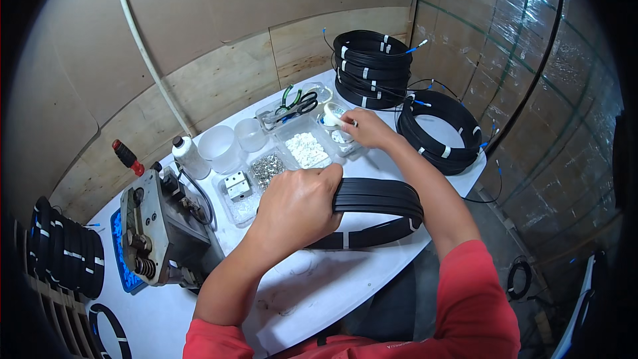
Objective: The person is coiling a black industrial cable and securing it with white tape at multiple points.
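Note:
My left hand (pixel 302 199) is closed round the upper part of a coil of flat black cable (pixel 379 196), holding it tilted over the front of the table. White bands bind the coil at several places. Farther off, my right hand (pixel 363 127) has its fingers closed on a curved white strip, seemingly tape (pixel 333 114), above small clear containers. Part of the strip is hidden by the fingers. Close to my hands are a clear tray of small white pieces (pixel 307 150) and another of small metal parts (pixel 268 169).
Stacked black cable coils (pixel 372 70) stand at the back right, beside another coil pile (pixel 442 136). A metal press (pixel 166 226), a red-black screwdriver (pixel 127 157), a white bottle (pixel 190 157), clear tubs (pixel 218 149) and scissors (pixel 299 105) are on the table. More coils (pixel 63 249) are at left.

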A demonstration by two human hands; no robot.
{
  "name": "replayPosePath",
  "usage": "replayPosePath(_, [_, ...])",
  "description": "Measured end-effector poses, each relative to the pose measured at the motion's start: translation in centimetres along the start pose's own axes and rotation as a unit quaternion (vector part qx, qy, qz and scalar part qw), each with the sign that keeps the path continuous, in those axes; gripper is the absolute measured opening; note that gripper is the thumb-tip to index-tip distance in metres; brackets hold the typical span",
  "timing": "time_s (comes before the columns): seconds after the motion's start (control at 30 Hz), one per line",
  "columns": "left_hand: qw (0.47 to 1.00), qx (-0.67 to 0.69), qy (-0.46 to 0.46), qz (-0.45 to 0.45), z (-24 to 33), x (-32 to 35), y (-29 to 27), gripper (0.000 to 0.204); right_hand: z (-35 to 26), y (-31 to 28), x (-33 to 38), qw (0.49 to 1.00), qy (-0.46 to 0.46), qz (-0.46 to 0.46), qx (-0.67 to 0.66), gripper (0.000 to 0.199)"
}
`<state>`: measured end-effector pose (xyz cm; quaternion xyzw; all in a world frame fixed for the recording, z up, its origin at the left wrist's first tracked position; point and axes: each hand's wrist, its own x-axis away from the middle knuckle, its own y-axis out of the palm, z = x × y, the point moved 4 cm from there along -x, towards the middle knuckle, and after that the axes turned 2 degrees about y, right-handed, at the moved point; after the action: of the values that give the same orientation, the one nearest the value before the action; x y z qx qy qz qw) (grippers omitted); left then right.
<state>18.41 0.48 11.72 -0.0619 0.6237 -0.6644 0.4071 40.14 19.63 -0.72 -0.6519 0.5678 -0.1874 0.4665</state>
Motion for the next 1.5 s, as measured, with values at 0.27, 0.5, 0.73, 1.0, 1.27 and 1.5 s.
replayPosePath(0.27, [1.0, 0.001, -0.023, -0.017, 0.2, -1.3, 0.3, 0.024, -10.7, -8.4, 5.3, 0.907, 0.025, -0.003, -0.421, 0.029])
replayPosePath(0.5, [1.0, 0.004, -0.025, -0.013, 1.5, -1.2, -0.2, 0.071, -15.4, -11.7, 10.6, 0.965, 0.01, 0.092, -0.246, 0.021])
replayPosePath(0.73, [0.999, 0.02, -0.019, 0.021, 0.9, -0.9, -0.4, 0.109, -16.7, -11.3, 12.9, 0.964, 0.006, 0.177, -0.197, 0.029])
replayPosePath(1.0, [0.998, 0.034, -0.045, -0.003, 0.4, -1.0, -0.6, 0.105, -16.8, -10.5, 13.3, 0.969, -0.027, 0.181, -0.167, 0.028])
replayPosePath(1.27, [0.998, 0.047, -0.049, -0.004, 0.4, -0.9, -0.8, 0.096, -17.5, -10.7, 13.8, 0.97, -0.038, 0.201, -0.132, 0.028])
replayPosePath(1.5, [0.998, 0.015, -0.039, -0.042, 1.6, -1.2, -0.4, 0.093, -16.8, -10.8, 14.2, 0.967, -0.052, 0.205, -0.143, 0.027])
